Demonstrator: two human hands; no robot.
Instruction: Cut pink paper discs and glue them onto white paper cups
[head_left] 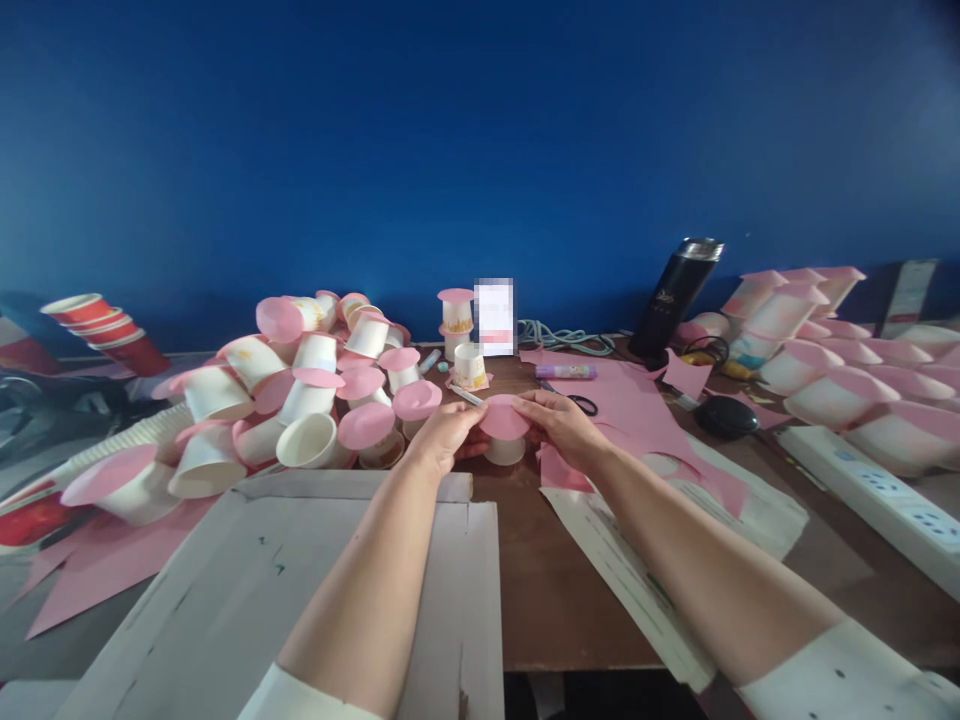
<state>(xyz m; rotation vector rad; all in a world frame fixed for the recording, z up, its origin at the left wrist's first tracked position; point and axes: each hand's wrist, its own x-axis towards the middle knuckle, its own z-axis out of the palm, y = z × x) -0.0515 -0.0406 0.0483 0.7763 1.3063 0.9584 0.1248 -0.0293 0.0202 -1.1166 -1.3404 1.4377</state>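
In front of me a pink paper disc (504, 418) lies across the end of a white paper cup (506, 452). My left hand (450, 437) grips the disc's left edge between thumb and fingers. On the opposite edge, my right hand (561, 428) pinches it the same way. Both sets of fingers partly hide the cup's sides. Just behind stands a yellow-patterned paper cup (469, 367) with pink paper under it. A purple glue stick (565, 371) and black-handled scissors (582, 404) lie beyond my right hand.
Paper cups with pink discs (365, 425) crowd the left; more cups (840, 390) fill the right. Pink paper sheets (630, 420), a dark thermos (675, 300), a power strip (877, 490) and a black mouse-like object (726, 417) lie rightward. A white box (315, 590) sits front left.
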